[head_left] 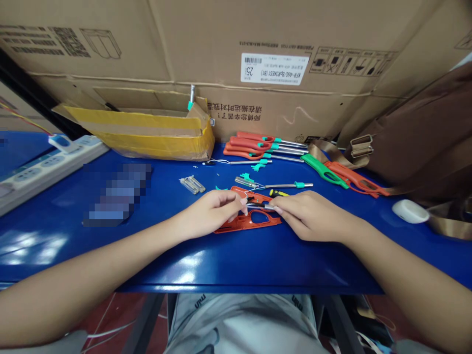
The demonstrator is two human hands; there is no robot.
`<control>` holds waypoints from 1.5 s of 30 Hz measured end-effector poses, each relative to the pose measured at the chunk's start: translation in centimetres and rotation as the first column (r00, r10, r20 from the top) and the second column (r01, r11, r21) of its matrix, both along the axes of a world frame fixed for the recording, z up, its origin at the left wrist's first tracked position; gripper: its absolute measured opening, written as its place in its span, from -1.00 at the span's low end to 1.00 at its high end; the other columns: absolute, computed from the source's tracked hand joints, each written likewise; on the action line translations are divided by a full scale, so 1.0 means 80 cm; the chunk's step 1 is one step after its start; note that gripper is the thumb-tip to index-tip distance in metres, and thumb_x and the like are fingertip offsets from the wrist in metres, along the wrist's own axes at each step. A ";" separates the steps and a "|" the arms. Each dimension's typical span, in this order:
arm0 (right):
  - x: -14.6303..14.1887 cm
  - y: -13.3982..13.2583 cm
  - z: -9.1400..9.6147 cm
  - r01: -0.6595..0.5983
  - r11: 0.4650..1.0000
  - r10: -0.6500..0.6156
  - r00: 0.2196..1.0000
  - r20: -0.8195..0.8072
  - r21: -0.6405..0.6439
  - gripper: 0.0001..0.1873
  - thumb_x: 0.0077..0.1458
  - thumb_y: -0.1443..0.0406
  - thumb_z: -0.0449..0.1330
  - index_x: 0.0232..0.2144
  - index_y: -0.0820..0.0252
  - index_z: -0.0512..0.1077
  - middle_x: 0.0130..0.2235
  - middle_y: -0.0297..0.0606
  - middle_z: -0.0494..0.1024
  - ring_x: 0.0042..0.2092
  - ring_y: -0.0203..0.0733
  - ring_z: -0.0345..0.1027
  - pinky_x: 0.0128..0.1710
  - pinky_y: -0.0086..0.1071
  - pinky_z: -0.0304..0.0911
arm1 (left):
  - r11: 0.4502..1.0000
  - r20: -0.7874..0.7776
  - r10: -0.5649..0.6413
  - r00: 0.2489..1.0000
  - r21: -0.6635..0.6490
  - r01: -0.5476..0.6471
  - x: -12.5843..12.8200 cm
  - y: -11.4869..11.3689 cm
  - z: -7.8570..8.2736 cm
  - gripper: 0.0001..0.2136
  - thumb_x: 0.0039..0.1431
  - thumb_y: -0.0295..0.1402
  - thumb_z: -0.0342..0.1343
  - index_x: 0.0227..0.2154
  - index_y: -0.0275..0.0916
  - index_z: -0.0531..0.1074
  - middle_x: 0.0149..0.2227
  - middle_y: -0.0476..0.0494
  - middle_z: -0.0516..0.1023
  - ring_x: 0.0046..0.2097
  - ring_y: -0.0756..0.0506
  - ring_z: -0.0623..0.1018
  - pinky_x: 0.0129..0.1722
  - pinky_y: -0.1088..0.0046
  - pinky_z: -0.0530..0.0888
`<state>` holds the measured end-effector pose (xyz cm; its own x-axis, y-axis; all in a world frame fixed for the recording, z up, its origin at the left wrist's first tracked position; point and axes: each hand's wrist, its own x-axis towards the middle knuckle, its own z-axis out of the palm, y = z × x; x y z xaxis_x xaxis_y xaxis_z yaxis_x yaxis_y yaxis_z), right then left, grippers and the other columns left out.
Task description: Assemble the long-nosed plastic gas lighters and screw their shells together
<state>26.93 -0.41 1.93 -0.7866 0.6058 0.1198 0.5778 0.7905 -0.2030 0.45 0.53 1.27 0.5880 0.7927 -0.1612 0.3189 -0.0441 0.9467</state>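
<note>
My left hand (214,212) and my right hand (313,215) meet over an orange plastic lighter shell half (254,222) lying flat on the blue table (236,265). Both hands pinch a thin metal part (258,205) with a fine wire above the shell. A second orange shell half (245,192) lies just behind it. A yellow-handled screwdriver (279,193) rests by my right hand.
Several finished orange and green long-nosed lighters (258,143) lie behind, two more (342,176) at right. A metal tube with a teal tip (287,185), small clear parts (191,185), a taped cardboard box (147,130), a power strip (44,164), a white mouse-like object (409,210) and a brown bag (424,132) surround the spot.
</note>
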 end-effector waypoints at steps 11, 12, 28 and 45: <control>0.000 0.002 -0.001 0.006 1.000 -0.005 0.999 0.041 -0.026 -0.76 0.37 0.34 -0.05 -0.27 0.19 0.40 -0.37 -0.25 0.53 -0.42 -0.23 0.30 -0.39 -0.34 0.02 | 0.958 -0.021 0.100 0.995 0.272 -0.091 -0.004 -0.001 -0.004 -0.73 0.18 -0.30 0.21 -0.09 -0.29 0.58 -0.43 0.00 0.54 -0.43 0.03 0.46 -0.40 0.52 0.39; 0.000 0.002 -0.001 0.006 1.000 -0.005 0.999 0.037 -0.022 -0.76 0.37 0.35 -0.05 -0.27 0.19 0.40 -0.37 -0.25 0.53 -0.42 -0.22 0.31 -0.39 -0.34 0.02 | 0.947 -0.034 0.107 0.994 0.307 -0.092 -0.005 -0.001 -0.004 -0.74 0.19 -0.29 0.22 -0.11 -0.29 0.60 -0.38 -0.04 0.60 -0.40 0.01 0.50 -0.38 0.51 0.41; 0.004 0.004 0.001 0.033 0.999 -0.033 0.999 0.020 0.007 -0.74 0.39 0.31 -0.05 -0.33 0.17 0.36 -0.40 -0.28 0.50 -0.42 -0.24 0.28 -0.38 -0.33 0.02 | 0.862 0.013 0.049 0.999 0.504 -0.049 -0.006 0.000 -0.004 -0.82 0.32 -0.31 0.18 -0.13 -0.17 0.67 -0.14 -0.09 0.71 -0.16 -0.07 0.65 -0.11 0.45 0.55; 0.007 0.004 0.001 0.034 0.999 -0.034 0.999 0.006 -0.024 -0.73 0.40 0.29 -0.07 -0.32 0.17 0.36 -0.38 -0.30 0.45 -0.40 -0.24 0.26 -0.35 -0.34 0.03 | 0.874 0.068 0.052 0.996 0.479 -0.078 -0.009 0.000 -0.003 -0.88 0.20 -0.41 0.28 -0.23 -0.23 0.68 -0.28 -0.12 0.70 -0.28 -0.04 0.65 -0.28 0.50 0.53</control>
